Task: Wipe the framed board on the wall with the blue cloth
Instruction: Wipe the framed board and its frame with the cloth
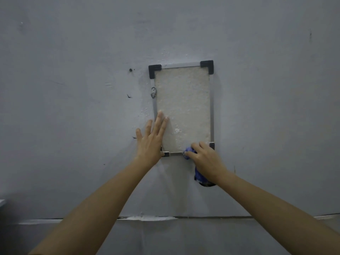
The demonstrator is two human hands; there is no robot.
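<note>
Two bare hands of yours are up against the grey painted wall (73,89), both at the lower end of the rectangular framed board with its pale speckled panel, thin metal rails and black corner caps (182,107). That board hangs just right of the middle of your view, its long axis running upright from twelve to six o'clock and leaning slightly, the top edge tipped a little toward one o'clock. Your left hand (150,142) lies flat with the fingers spread, at the board's seven o'clock corner; the fingertips reach over the left rail onto the panel and the palm covers the corner itself. Your right hand (206,161) sits at the board's five o'clock corner, fingers curled and closed around the crumpled blue cloth (189,150), pressing it against the bottom rail. One bunch of the cloth shows at nine o'clock of your knuckles, and another fold hangs out below the wrist toward six o'clock. A small metal hanging bracket (153,92) sits on the left rail, at about ten o'clock of the panel.
</note>
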